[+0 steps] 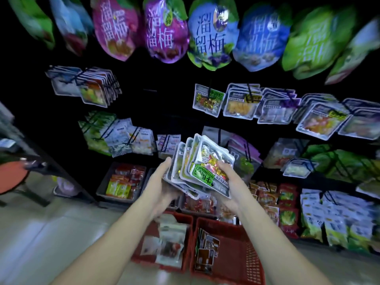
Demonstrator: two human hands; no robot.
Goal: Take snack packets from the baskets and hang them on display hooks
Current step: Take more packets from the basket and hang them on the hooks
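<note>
My left grip [162, 182] was curled round the left edge and underside of a fanned stack of snack packets [202, 161]; my right grip [229, 182] was clamped on the same stack from the right, thumb pressed on the face of the top packet; the stack was up in the air between both grips, tilted, in front of the dark display wall and above the two red baskets on the floor [51, 233]; the left basket [190, 233] held pale packets [170, 243], blurred; the right basket [246, 260] held a few dark brown packets [207, 251] leaning against its left wall; behind the stack, rows of hooks [209, 87] carried hanging packets [207, 101], with one row beyond my grips and more to the right; big plum bags [211, 36] hung along the top; a grey bin [102, 192] of red and yellow sachets sat low on the left.
</note>
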